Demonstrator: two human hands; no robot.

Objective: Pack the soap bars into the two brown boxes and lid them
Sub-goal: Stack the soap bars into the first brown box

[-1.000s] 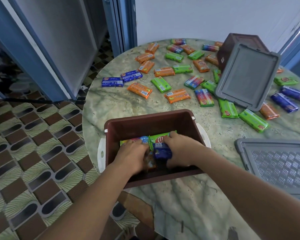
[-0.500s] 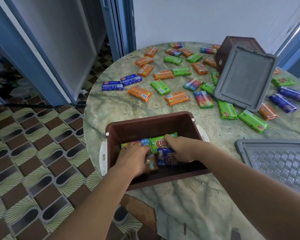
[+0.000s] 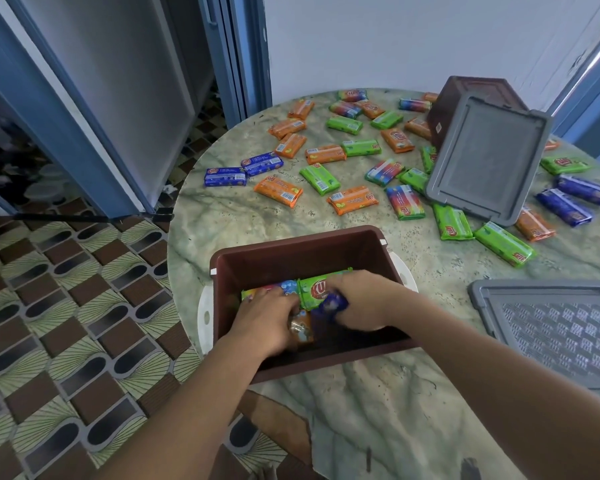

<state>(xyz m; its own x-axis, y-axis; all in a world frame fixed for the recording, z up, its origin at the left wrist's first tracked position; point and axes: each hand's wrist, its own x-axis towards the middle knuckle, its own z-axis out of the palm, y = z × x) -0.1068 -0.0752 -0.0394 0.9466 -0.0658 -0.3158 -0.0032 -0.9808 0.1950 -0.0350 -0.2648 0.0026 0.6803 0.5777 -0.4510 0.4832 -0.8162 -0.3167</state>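
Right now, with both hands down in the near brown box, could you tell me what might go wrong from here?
1. The near brown box sits close to the table edge on the left; pressing bars down could nudge it off.
2. The grey lid leans on the far brown box over loose soap bars; pulling a bar from under it may topple it.
3. The left hand and right hand crowd the bars, so the blue bar may wedge crooked.
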